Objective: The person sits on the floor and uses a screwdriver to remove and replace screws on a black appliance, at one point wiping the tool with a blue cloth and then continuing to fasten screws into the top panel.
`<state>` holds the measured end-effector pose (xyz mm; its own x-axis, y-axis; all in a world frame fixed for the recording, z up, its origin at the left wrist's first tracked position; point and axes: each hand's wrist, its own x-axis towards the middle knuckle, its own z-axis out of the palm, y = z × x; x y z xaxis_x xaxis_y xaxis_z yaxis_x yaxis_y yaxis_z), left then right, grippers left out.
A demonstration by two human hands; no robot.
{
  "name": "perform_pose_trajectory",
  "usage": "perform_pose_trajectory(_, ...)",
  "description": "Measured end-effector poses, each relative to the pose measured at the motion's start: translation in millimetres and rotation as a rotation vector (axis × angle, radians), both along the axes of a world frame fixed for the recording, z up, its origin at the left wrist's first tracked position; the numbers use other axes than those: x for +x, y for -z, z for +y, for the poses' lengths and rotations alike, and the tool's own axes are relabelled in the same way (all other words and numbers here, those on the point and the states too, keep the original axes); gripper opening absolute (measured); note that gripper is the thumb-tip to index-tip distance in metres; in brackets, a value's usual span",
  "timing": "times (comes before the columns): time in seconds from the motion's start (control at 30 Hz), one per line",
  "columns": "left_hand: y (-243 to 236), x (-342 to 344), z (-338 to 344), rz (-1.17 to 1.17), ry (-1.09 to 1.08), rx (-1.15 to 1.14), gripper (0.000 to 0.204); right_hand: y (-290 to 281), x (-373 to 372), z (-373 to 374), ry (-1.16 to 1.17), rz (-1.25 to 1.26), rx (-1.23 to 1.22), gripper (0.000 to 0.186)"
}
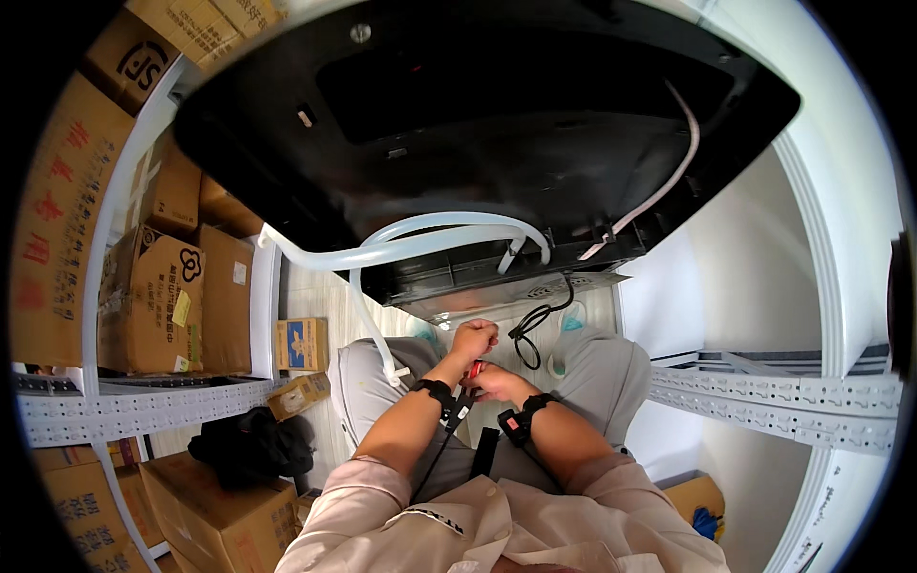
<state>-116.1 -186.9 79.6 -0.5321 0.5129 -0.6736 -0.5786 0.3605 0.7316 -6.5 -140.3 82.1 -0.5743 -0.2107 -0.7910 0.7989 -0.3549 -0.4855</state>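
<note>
Both were held close together, seemingly for steadiness: left hand [474, 339] curled, contents unclear, right hand [494, 382] apparently closed on a red object [476, 369].

Pale floor [310, 294] between white metal shelves [153, 413]; cardboard boxes [148, 306] crowd the left, a white wall [755, 267] stands right.

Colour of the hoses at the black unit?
Hoses: milky white; best seen in the head view.

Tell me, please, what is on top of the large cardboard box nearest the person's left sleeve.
A crumpled black bundle lies over the far part of the cardboard box, hiding the top beneath it. The box's contents cannot be seen.
</note>
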Motion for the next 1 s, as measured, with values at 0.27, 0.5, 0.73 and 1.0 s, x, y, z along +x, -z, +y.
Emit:
perform_pose_trajectory(0.27,-137,9,25,-0.083,0.068,0.360,0.017,-81,18,64,-0.090,0.318,-0.085,0.029)
perform_pose_trajectory(0.5,-263,55,-1,-0.151,0.164,0.639,0.021,-210,74,76,-0.405,0.787,0.463,0.023)
perform_pose_trajectory(0.73,-329,84,-22,-0.289,0.015,1.244,0.028,-307,136,43,0.059,0.932,0.474,0.033)
perform_pose_trajectory(1.0,-380,123,-50,-0.338,0.207,1.561,0.034,-347,174,8,0.238,1.210,0.735,0.042)
